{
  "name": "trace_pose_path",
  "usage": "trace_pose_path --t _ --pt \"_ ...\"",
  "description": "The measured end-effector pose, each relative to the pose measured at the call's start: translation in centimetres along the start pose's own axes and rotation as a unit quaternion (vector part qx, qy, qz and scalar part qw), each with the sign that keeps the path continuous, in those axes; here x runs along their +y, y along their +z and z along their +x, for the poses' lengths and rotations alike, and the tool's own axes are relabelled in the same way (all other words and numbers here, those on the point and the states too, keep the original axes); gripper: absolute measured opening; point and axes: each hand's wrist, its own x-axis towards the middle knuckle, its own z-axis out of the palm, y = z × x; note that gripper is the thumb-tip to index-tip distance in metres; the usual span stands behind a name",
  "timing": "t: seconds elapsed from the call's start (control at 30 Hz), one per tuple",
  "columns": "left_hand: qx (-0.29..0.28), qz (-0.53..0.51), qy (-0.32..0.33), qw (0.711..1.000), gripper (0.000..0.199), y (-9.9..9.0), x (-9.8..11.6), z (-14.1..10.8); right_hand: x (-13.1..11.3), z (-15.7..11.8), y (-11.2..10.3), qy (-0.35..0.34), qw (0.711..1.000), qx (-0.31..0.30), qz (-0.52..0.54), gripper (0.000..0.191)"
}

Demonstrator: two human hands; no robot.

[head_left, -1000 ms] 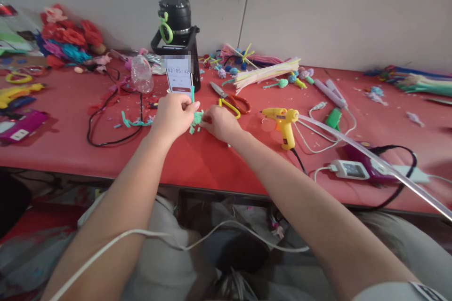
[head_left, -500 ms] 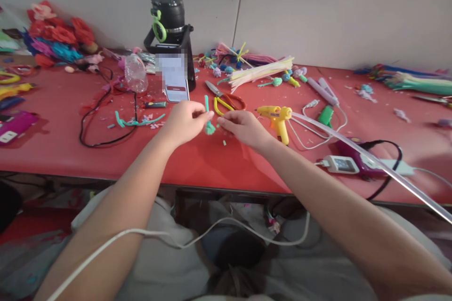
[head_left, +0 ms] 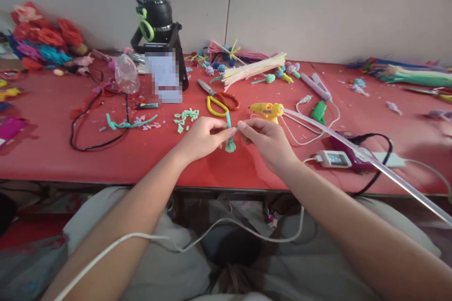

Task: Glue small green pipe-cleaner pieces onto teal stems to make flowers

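Pinched between the thumb and fingers of my left hand (head_left: 205,141) is a green pipe cleaner (head_left: 229,119). Its straight stem points up, and a fluffy green tuft (head_left: 230,146) hangs at its lower end. My right hand (head_left: 270,143) is closed in a pinch just to the right, its fingertips almost touching my left thumb. A tiny green piece seems to be between the right fingertips, mostly hidden. Left of the hands lies a pile of short cut green pipe cleaner pieces (head_left: 185,119). Scissors (head_left: 219,102) with red and yellow handles lie behind the hands.
A yellow glue gun (head_left: 266,110) with a long clear glue stick (head_left: 367,160) lies to the right. Behind stand a black bottle (head_left: 155,14) and a phone (head_left: 164,77). Bundled pipe cleaners (head_left: 254,69) lie at the back. A white cable (head_left: 226,221) crosses my lap.
Both hands, still pinching, have moved right and nearer to me in view with the green pipe cleaner. The pile of cut green pieces, previously behind my left hand, now shows. The view has shifted slightly.
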Motion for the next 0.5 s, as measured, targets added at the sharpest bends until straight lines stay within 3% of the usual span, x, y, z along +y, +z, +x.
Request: trace_pose_path --t 0.27,0.5 --pt "0.032 -0.016 0.021 0.999 0.036 -0.1 0.2 0.4 -1.2 0.0 -1.3 0.015 0.999 -0.033 -0.016 0.034" --pt "0.010 0.002 0.045 0.999 0.036 0.1 0.2 0.4 -2.1 -0.7 -2.2 -0.042 0.985 -0.065 -0.154 0.025"
